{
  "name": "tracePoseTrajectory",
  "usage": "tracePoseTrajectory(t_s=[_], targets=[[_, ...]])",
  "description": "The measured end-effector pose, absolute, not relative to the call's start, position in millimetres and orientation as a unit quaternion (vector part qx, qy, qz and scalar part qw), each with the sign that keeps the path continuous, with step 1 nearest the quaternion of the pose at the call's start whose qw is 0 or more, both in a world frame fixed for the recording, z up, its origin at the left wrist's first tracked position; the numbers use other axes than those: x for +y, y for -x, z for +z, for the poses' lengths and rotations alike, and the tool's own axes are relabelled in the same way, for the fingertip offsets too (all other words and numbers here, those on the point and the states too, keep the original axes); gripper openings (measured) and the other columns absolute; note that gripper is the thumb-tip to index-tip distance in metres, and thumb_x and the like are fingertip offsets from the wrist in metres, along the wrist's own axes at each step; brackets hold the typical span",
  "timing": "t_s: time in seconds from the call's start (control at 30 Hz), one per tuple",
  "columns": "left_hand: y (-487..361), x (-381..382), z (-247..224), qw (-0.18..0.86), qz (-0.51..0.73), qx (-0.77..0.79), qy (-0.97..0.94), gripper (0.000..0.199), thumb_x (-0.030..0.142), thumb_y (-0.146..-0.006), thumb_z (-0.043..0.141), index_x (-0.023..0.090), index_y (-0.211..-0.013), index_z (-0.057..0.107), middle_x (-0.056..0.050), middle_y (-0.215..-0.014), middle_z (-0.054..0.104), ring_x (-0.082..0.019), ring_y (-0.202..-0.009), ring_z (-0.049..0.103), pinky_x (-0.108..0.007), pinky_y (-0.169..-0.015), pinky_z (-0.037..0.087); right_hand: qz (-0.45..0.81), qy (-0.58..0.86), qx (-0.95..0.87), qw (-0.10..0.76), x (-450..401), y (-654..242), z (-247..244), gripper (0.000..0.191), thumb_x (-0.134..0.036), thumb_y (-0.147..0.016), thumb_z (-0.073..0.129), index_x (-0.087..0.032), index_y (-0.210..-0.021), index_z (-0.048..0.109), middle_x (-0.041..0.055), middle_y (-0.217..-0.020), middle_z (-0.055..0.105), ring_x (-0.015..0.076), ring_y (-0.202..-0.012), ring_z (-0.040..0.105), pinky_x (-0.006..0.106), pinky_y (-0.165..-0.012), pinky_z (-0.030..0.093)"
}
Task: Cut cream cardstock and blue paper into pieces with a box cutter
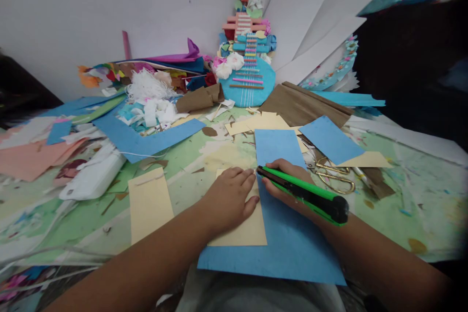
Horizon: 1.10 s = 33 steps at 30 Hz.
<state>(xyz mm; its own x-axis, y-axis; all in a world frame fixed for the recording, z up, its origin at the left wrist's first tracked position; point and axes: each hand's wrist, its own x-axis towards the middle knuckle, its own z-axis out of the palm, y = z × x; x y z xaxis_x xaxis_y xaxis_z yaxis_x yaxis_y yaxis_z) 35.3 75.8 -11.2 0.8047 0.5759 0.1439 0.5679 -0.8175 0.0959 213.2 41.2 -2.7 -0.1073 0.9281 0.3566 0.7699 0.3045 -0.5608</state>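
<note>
Green tool (306,190) sits in curled fingers (273,188) of the right hand (293,169).

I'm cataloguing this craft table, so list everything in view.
Utility knife: 1, green-black, front centre
Paper sheets: several, blue, centre and sides
Paper pieces: several, cream, centre and sides
Scissors: 1, gold, right
Likely power strip: 1, white, left
Instrument models: 3+, blue, pink, brown, back centre
Shredded heap: 1, mostly white, back left
Folded papers: 2, brown, back
Leaning sheets: several, white, back right
Scraps: many, mixed, scattered
Table: 1, green, below
Left hand: 1, bare, on cream paper
Right hand: 1, bare, holding knife
</note>
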Motion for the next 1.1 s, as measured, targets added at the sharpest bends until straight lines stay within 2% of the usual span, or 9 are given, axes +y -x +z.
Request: tracePoseTrajectory(t_s=[0.23,0.57,1.1], targets=[[-35,74,-10,0.032,0.081,0.312,-0.946,0.051,0.038,-0.085,0.040,0.006,-0.125,0.046,-0.010,-0.126,0.051,-0.024,-0.116,0.042,-0.036,-0.100,0.030,0.115,0.581,-0.754,0.285,38,-209,8,0.015,-0.029,-0.074,0.050,-0.020,-0.085,0.051,0.0021,-0.072,0.066,0.0158,-0.064,0.063,0.023,-0.056,0.043],[-35,77,-11,0.020,0.078,0.295,-0.952,0.049,0.037,-0.085,0.038,0.006,-0.123,0.047,-0.012,-0.127,0.050,-0.023,-0.115,0.044,-0.036,-0.101,0.027,0.102,0.594,-0.746,0.282,33,-206,9,0.012,-0.031,-0.074,0.050,-0.020,-0.079,0.049,0.0003,-0.062,0.064,0.0142,-0.054,0.060,0.021,-0.048,0.039],[-34,77,-9,0.006,0.046,0.279,-0.959,0.048,0.031,-0.089,0.031,0.004,-0.126,0.043,-0.014,-0.131,0.045,-0.023,-0.117,0.042,-0.037,-0.100,0.026,0.075,0.603,-0.763,0.220,26,-198,20,0.010,-0.030,-0.072,0.048,-0.021,-0.075,0.048,0.0026,-0.059,0.063,0.0172,-0.055,0.060,0.023,-0.047,0.038]])
